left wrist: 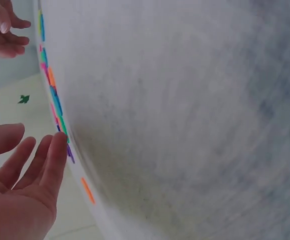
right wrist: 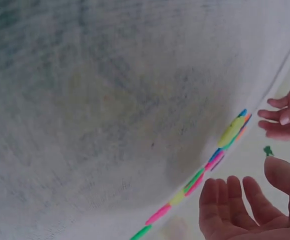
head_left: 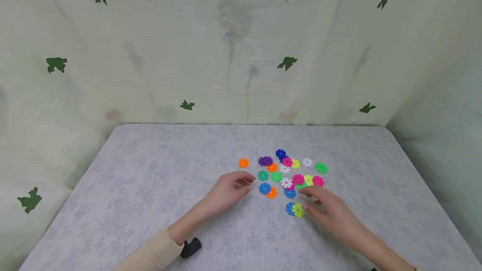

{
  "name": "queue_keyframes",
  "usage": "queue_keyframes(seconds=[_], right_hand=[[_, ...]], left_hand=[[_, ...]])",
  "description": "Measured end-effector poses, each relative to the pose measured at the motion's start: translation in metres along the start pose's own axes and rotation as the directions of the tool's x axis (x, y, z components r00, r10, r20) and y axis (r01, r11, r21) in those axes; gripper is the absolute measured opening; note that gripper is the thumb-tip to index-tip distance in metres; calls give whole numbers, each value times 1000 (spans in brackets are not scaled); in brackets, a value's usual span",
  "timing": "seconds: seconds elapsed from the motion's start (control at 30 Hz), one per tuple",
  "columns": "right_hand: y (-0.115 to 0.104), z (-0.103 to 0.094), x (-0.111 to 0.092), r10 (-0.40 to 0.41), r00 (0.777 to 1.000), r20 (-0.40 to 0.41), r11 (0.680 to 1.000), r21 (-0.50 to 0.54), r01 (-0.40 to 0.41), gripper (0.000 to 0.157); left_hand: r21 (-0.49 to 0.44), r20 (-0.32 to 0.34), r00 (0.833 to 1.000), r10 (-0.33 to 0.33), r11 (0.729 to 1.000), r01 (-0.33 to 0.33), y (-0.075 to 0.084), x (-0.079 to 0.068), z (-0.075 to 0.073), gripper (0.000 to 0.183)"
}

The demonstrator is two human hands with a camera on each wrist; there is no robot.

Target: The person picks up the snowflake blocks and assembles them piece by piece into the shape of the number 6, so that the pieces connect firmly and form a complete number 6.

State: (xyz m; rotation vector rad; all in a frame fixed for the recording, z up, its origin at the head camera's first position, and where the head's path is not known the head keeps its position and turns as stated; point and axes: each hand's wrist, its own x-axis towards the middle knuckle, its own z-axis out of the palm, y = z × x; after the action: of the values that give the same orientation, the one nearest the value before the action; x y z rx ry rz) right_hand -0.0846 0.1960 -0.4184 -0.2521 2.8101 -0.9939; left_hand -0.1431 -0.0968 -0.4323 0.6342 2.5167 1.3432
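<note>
Notched plastic snowflake discs in many colours lie scattered, some overlapping, on the table right of centre in the head view. My left hand [head_left: 231, 189] hovers left of them, fingers loosely bent with nothing in them; a green disc [head_left: 262, 175] and a blue disc [head_left: 265, 188] are nearest. On the other side is my right hand [head_left: 333, 212], also holding nothing, its thumb close to a yellow disc [head_left: 298, 210] that overlaps a blue one. In the wrist views, the left palm [left wrist: 22, 210] and right palm [right wrist: 255, 215] show relaxed, spread fingers above the table.
An orange disc [head_left: 243, 163] lies apart at the left, a green disc [head_left: 321, 167] at the right. The grey table [head_left: 150, 170] ends at a pale curtain [head_left: 169, 53] with leaf patterns behind it. A black object [head_left: 191, 248] shows beside the left sleeve.
</note>
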Motion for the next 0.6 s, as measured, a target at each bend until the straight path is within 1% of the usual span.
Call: queue_keyframes(seconds=[0.07,0.2,0.43,0.6], right_hand=[[2,0,1,-10,1000,19,1000,13,10,34],[9,0,3,-63,996,67,997,49,60,31],[23,2,12,-147,978,151,986,101,133,31],[31,2,16,-168,967,194,980,142,142,32]], left_hand=[[2,13,1000,5,1000,-5,-1,4,2,23],[12,40,999,10,1000,-10,-2,13,4,23],[24,105,993,53,998,-56,-8,26,5,26],[43,155,986,58,997,-65,-13,34,8,28]])
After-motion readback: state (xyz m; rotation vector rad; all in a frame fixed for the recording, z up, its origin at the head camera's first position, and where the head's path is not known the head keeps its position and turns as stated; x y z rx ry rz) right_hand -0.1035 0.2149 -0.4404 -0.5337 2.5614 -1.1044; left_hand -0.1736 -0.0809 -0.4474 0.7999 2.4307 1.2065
